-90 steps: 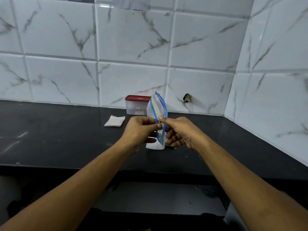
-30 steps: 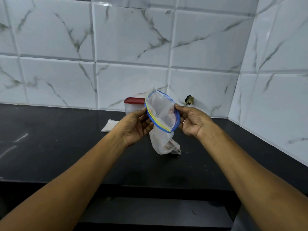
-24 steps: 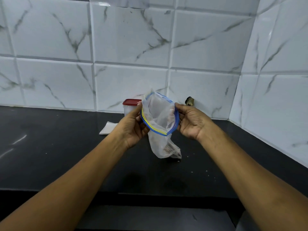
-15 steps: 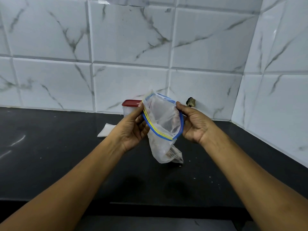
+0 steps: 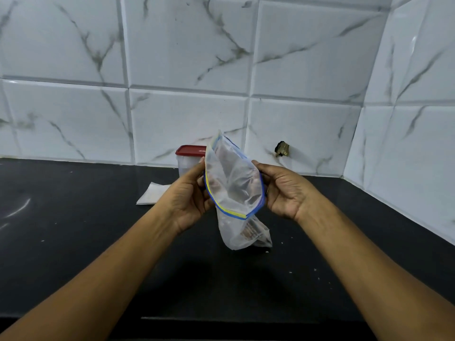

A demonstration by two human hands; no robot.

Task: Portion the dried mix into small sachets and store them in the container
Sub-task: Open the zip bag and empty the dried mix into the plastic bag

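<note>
Where the black polished stone surface (image 5: 73, 242) runs back to the white grey-veined tile wall (image 5: 187, 57), a clear plastic zip bag with blue and yellow seal strips (image 5: 231, 183) hangs between both hands. Its mouth is spread into a wide loop facing the person. The bag's long axis drops from the grip down and slightly right; whether its bottom corner touches the surface I cannot tell.

The left hand (image 5: 189, 195) pinches the left side of the rim and the right hand (image 5: 285, 190) pinches the right side, so each grip is occupied with the bag. Behind the left hand, against the wall, stands a small clear plastic container with a red lid (image 5: 188, 158), partly hidden by hand and bag. A flat white paper sachet (image 5: 152, 195) lies on the surface just left of the left wrist, clearly nearer that hand.

The brownish dried mix (image 5: 250, 233) is a small heap in the bag's bottom, directly below the open mouth. Getting at it probably means freeing one hand; the left seems better placed to fetch the sachet. The container's lid, in place, would block storing. A small dark fitting (image 5: 282, 148) on the wall sits well apart.
</note>
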